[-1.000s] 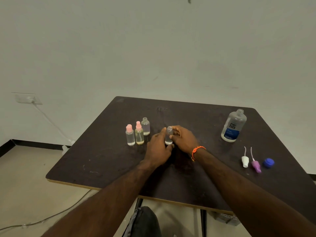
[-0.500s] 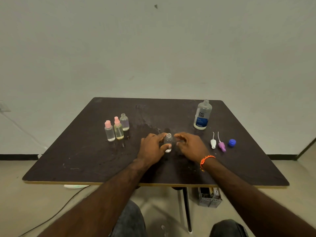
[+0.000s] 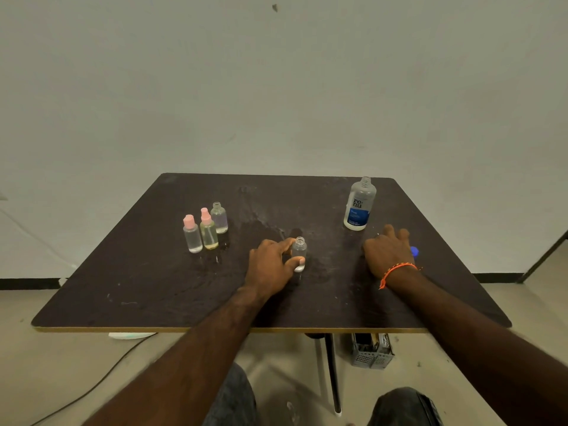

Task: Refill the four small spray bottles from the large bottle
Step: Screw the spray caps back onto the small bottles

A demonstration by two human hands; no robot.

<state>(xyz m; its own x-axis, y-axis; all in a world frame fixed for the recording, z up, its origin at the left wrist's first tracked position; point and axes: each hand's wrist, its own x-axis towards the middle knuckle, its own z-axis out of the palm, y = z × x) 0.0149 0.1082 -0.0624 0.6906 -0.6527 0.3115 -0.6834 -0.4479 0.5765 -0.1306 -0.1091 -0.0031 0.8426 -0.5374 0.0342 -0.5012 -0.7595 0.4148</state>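
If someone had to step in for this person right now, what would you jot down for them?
Left hand grips an uncapped small bottle upright at mid-table.
Right hand reaches, fingers spread, over the spot beside the blue cap; it holds nothing visible.
Large bottle stands open at the far right.
Two pink-capped bottles and one uncapped bottle stand together at the left.
Done: two small bottles capped.
Left: the two open ones; fill levels are hard to judge.
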